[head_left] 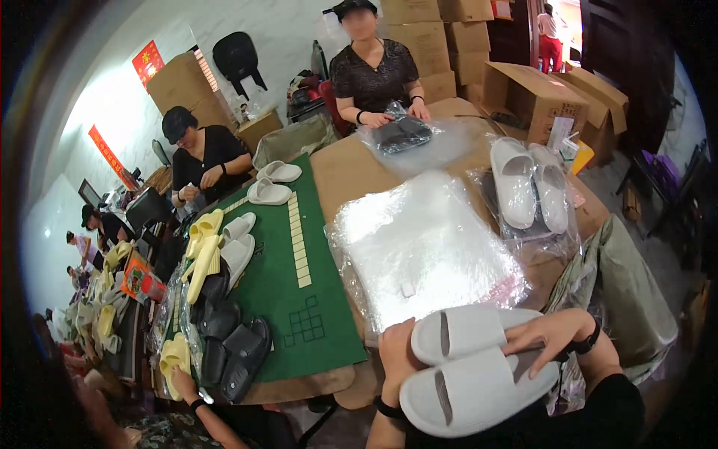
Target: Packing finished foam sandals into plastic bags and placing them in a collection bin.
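Note:
A pair of pale grey-white slippers (467,393) is held side by side in front of me, over the table's near edge. My left hand (398,352) grips the pair from the left, with its fingers partly hidden behind the soles. On the other side, my right hand (557,335) has its fingers reaching into the foot openings and pressing on the insoles. Just beyond the slippers lies a stack of clear plastic bags (426,232), with a small white piece (407,289) on top. Another pair of white slippers (516,187) rests in clear plastic farther right.
A green mat (321,329) at left carries black slippers (247,352), yellow slippers (202,258) and white ones. Across the table a person handles dark slippers (404,135) in plastic. Another person's hand (182,383) touches a yellow slipper. A greenish sack (628,292) stands at right.

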Motion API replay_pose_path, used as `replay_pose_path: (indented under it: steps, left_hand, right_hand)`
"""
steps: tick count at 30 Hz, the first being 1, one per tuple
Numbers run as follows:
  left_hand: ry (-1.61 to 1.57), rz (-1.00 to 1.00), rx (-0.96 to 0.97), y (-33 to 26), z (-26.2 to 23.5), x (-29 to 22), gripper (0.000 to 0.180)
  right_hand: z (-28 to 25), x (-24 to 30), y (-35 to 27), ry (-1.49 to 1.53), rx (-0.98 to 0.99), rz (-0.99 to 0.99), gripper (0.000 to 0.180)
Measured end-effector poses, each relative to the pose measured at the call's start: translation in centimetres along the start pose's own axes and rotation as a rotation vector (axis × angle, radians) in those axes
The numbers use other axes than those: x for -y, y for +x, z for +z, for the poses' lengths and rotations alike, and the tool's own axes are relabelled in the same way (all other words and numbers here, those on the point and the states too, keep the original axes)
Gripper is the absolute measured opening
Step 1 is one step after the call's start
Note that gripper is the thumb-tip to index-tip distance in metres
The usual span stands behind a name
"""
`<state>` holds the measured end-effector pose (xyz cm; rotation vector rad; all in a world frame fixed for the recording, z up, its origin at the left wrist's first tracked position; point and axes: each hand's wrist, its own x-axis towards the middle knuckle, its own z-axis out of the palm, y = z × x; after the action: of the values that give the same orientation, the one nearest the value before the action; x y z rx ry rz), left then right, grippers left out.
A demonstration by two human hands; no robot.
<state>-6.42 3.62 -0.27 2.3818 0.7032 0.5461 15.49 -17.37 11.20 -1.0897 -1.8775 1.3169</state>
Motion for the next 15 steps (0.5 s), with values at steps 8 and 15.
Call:
replay_pose_path:
  steps: [8,15]
  left_hand:
    - [-0.254,-0.075,-0.419,0.5,0.3,-1.8,0.017]
    - [-0.215,0.049,-0.577,0.2,-0.1,-2.6,0.025]
  right_hand:
    - [1.4,-0.6,-0.2,-0.004,-0.03,-0.022,0.064]
    - [1.1,-1.4,-0.6,-0.223,-0.274,0.241,0.062]
